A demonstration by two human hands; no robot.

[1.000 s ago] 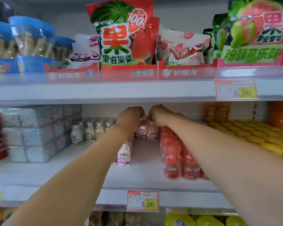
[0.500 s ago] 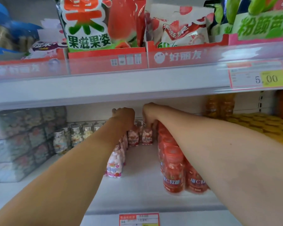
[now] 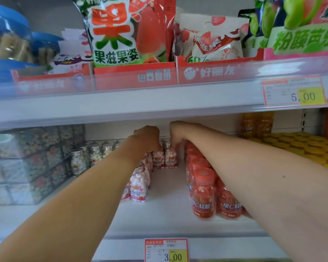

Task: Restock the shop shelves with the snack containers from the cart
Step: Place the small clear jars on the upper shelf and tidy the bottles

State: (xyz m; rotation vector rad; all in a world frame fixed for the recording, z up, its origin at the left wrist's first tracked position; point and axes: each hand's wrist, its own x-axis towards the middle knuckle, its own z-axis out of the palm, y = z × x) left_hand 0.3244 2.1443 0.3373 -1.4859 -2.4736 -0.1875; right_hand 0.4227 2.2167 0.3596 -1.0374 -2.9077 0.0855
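Observation:
Both my arms reach deep into the middle shelf (image 3: 167, 210). My left hand (image 3: 146, 137) grips the top of a small pink candy bottle (image 3: 158, 158) at the back. Beside it, my right hand (image 3: 176, 133) grips the top of a second pink candy bottle (image 3: 170, 157). Both bottles stand upright on the shelf board, side by side. A row of the same pink bottles (image 3: 139, 184) runs forward under my left forearm. The fingers of both hands are hidden behind the knuckles.
Red jars (image 3: 204, 193) stand in rows right of the gap, under my right arm. Silver-capped bottles (image 3: 78, 163) and wrapped clear boxes (image 3: 27, 163) fill the left. Yellow lids (image 3: 299, 146) lie far right. The upper shelf edge (image 3: 140, 103) hangs low above my hands.
The camera has moved closer and tilted down a little. Both hands stay on the two bottles at the back of the shelf, lowered slightly onto the board.

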